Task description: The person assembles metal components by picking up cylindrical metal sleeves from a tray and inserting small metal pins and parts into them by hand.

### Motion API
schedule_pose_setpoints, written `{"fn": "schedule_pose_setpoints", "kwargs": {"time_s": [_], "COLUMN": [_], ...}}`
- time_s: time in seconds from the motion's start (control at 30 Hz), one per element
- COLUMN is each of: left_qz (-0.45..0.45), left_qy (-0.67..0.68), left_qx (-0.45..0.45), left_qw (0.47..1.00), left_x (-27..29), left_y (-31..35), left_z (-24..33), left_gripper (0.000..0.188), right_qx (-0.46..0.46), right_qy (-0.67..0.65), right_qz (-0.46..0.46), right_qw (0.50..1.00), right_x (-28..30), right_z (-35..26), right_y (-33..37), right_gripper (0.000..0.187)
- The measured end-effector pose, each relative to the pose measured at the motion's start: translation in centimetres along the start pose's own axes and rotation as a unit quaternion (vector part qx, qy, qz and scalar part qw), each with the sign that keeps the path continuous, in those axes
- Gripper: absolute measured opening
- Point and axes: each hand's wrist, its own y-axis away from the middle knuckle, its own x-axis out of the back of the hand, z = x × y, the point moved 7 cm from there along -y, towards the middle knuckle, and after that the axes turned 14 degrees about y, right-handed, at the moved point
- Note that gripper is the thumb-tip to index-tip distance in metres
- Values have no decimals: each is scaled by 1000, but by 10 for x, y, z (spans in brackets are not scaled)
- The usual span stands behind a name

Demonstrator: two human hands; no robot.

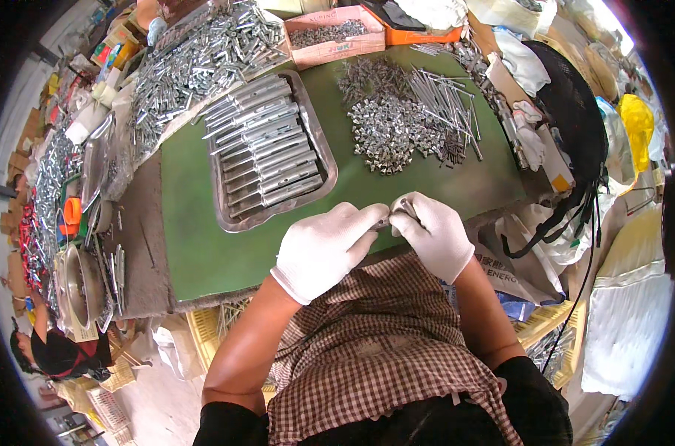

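Both my hands wear white knit gloves and meet at the near edge of the green table mat (196,260). My right hand (435,236) is closed around a small silvery metal part (405,206), whose end shows between thumb and forefinger. The fingers of my left hand (326,249) are pinched together against it, on something mostly hidden by the glove. Ahead on the left, a metal tray (220,195) holds a row of silvery tubular rods with thin pointed ends. Right of the tray lie a heap of small shiny metal fittings (389,134) and a bundle of long thin pins (449,104).
A pink box (336,50) of small parts stands at the back beside a large pile of metal tubes (204,63). Along the right edge are cartons, a black mesh fan-like cover (572,111) and bags. Another person (62,349) is at the far left.
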Motion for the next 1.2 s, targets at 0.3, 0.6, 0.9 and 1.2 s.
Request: {"fn": "schedule_pose_setpoints", "kwargs": {"time_s": [0.3,0.6,0.9,1.2], "left_qz": [17,43,-30,-28], "left_qy": [-7,17,-108,-118], "left_qx": [49,64,154,147], "left_qw": [999,997,982,982], "left_x": [5,5,-13,-19], "left_y": [3,2,2,-2], "left_z": [-3,-4,4,1], "left_gripper": [31,28,25,23], "right_qx": [-6,-5,89,102], "right_qy": [-42,-20,157,313], "right_qz": [15,18,134,65], "right_qw": [999,1000,974,942], "right_x": [2,6,40,24], "right_z": [2,6,17,14], "right_y": [0,-2,-39,-54], "right_gripper": [15,15,11,14]}}
